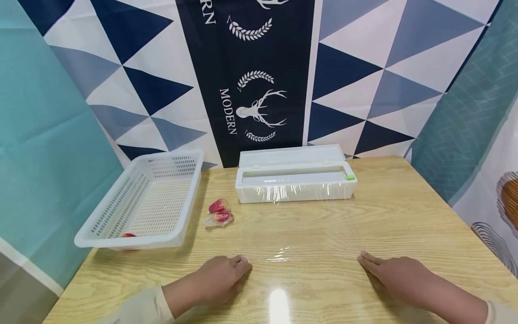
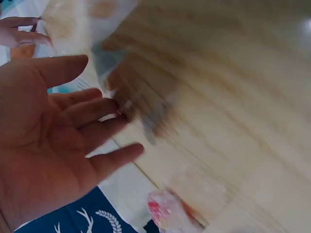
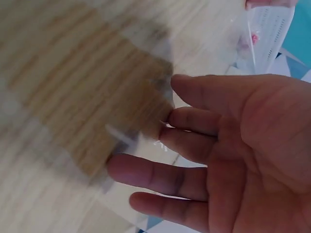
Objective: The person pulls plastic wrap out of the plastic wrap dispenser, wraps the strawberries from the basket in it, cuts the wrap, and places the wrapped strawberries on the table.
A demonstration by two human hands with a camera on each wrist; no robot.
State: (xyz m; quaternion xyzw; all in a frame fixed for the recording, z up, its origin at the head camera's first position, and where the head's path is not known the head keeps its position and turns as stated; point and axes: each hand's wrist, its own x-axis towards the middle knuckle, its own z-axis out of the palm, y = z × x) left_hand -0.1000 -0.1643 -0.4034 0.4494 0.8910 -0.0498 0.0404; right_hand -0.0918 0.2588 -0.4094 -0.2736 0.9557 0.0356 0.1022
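A sheet of clear plastic wrap (image 1: 279,258) lies on the table, running forward from a white wrap dispenser box (image 1: 295,191) with a raised lid. My left hand (image 1: 216,278) touches the tabletop near the sheet's front left corner. In the left wrist view, the left hand's fingers (image 2: 104,127) are spread and nearly straight, with the thumb apart. Near the front right corner, the right hand (image 1: 404,278) reaches down with extended fingertips at the table. Its fingers (image 3: 182,179) look straight and hold nothing visible in the right wrist view.
Left of the box lie two red items (image 1: 220,212) wrapped in clear film. A white perforated basket (image 1: 180,225) stands at the table's left edge, with something red (image 1: 128,235) near its front wall. Patterned cloth (image 1: 263,90) hangs behind the wooden table (image 1: 388,202).
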